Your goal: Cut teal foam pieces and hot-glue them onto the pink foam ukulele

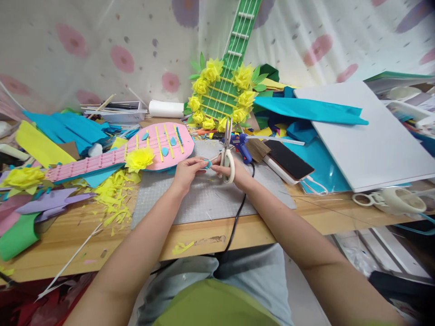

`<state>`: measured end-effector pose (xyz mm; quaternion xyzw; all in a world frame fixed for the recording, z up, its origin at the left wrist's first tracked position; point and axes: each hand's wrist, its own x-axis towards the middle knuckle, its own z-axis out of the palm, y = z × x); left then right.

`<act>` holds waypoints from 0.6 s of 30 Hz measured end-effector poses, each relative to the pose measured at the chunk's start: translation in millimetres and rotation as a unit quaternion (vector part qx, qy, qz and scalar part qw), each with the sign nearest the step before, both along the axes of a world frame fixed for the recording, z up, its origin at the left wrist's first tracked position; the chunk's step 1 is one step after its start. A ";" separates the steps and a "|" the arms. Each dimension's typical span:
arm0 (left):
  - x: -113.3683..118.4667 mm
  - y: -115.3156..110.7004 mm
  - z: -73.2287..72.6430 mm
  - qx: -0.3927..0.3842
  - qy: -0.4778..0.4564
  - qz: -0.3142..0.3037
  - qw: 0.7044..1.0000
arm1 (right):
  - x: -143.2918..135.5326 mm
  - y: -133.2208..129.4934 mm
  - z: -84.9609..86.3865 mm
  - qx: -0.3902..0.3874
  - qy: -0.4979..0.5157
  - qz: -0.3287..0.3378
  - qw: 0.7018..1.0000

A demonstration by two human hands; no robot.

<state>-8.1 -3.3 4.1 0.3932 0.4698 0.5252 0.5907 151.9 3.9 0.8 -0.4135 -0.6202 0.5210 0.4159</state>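
Observation:
Between the fingertips of both hands is a small blue paper piece (208, 165). My left hand (189, 173) pinches it from the left side. White-handled scissors (228, 164) hang on my right hand (238, 174), blades pointing up and away, while the right fingertips reach the edge of the blue piece. Just left of the hands lies a pink paper guitar (176, 140) with yellow strips, blue drop-shaped pieces and a yellow paper flower (139, 159). Underneath the hands is a grey cutting mat (190, 206).
A green paper guitar (217, 102) ringed with yellow flowers leans at the back. Right of the scissors are a blue glue gun (242, 147) with a black cord and a phone (288, 158). A white board (370, 140) lies farther right. Yellow paper scraps (113, 194) litter the left.

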 end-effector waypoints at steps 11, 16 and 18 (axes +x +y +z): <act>7.0 -2.1 -6.1 -0.032 -0.048 0.003 0.998 | -8.5 6.3 -14.8 -0.072 0.083 -0.070 0.991; 16.8 -8.2 -6.9 -0.028 -0.068 0.027 0.997 | -10.9 5.6 -16.5 -0.088 0.115 -0.059 0.988; 18.5 -9.3 -7.7 -0.015 -0.066 0.042 0.997 | -11.4 4.7 -16.4 -0.090 0.106 -0.042 0.989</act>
